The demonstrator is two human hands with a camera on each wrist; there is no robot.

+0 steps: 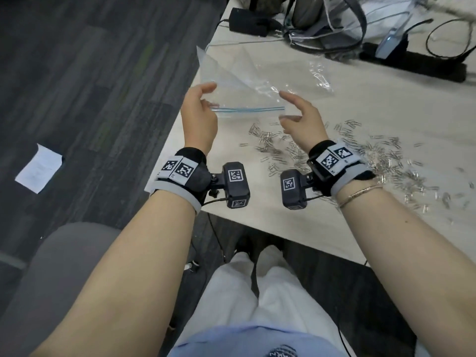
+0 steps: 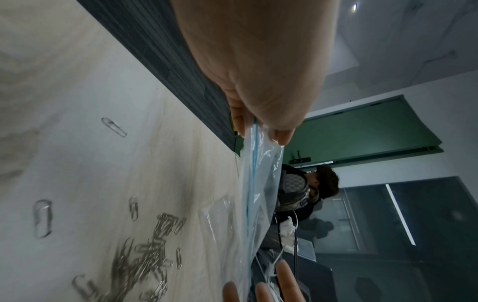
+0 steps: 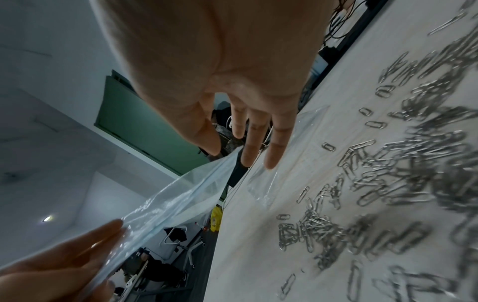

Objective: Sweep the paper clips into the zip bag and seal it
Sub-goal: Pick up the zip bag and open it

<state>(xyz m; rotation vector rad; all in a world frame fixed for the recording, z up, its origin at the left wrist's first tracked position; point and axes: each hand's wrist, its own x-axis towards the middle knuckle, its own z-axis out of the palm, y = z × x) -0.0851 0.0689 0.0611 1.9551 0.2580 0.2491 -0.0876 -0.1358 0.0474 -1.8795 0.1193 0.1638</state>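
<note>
A clear zip bag with a blue zip strip hangs tilted above the pale table. My left hand pinches its left corner at the strip, thumb against finger, as the left wrist view shows. My right hand is at the strip's right end with thumb and fingers spread and straight, around the bag's edge without pinching it. Several silver paper clips lie scattered on the table under and to the right of my right wrist, and they also show in the wrist views.
A black power adapter, a clear pouch with grey straps, a black power strip and cables crowd the table's far side. The table's left edge runs just beside my left hand. A sheet of paper lies on the floor.
</note>
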